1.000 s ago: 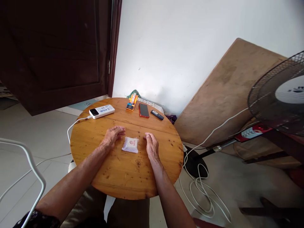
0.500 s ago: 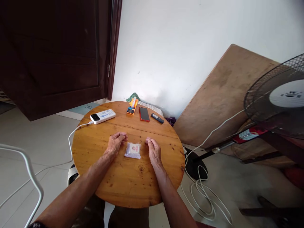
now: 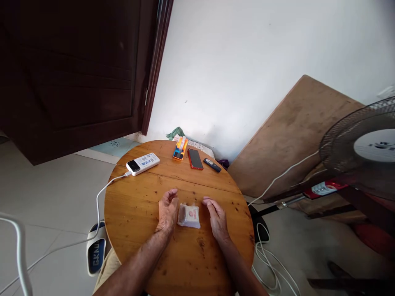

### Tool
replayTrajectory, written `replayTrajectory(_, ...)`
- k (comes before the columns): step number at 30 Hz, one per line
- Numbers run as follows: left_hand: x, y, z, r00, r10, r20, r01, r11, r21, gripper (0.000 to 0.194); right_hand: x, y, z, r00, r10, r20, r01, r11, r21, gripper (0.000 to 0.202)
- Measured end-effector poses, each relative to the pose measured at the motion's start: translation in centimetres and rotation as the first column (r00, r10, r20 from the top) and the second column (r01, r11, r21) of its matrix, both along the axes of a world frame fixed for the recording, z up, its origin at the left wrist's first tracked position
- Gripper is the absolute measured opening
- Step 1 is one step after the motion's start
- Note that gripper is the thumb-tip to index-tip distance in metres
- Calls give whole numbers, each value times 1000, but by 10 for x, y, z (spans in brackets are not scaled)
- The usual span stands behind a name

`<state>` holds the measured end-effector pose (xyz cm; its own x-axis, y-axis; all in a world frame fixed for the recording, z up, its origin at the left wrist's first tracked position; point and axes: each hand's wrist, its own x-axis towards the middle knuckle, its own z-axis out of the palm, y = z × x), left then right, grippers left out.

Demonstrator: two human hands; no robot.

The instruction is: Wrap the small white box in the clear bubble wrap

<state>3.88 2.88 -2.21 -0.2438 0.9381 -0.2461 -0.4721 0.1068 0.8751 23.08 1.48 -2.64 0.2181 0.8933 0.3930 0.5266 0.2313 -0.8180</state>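
Observation:
A small clear plastic packet [image 3: 189, 216] with a red round mark lies flat on the round wooden table [image 3: 138, 209]. My left hand [image 3: 167, 211] rests on the table just left of the packet, fingers loosely curled, its edge touching or almost touching the packet. To the packet's right my right hand [image 3: 217, 216] lies palm down, a small gap away. Neither hand holds anything.
At the table's far side lie a white power bank [image 3: 143, 163] with a white cable, an orange and blue object [image 3: 180, 148], a red-edged phone [image 3: 195, 158] and a small dark device [image 3: 212, 165]. A standing fan [image 3: 364, 152], a leaning board [image 3: 293, 131], floor cables and a slipper [image 3: 95, 251] surround the table.
The camera has tilted and shifted, so the table sits lower and further right in view. My left hand has closed in toward the packet. The packet has not moved on the table.

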Motion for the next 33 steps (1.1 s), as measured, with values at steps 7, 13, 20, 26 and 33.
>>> replayTrajectory(7,-6,-8,-1,990,-100,-103,97,995,-27,33,-11,-3,6,999,-39,-32,39,999,-22,32)
replayTrajectory(13,-10,-12,-1,963,-136,-230,137,990,-14,39,-15,-2,3,997,-49,-51,46,997,-60,25)
replayTrajectory(20,-18,-13,9,991,-55,-122,59,998,29,31,-17,-1,12,998,21,-63,-28,994,-105,23)
replayTrajectory(26,-28,-13,21,997,-59,-52,59,998,16,20,-29,36,39,939,224,-259,-264,956,-130,23)
replayTrajectory(33,-22,-16,22,981,-33,-194,47,997,65,17,-47,63,23,869,330,-367,-372,927,-46,23)
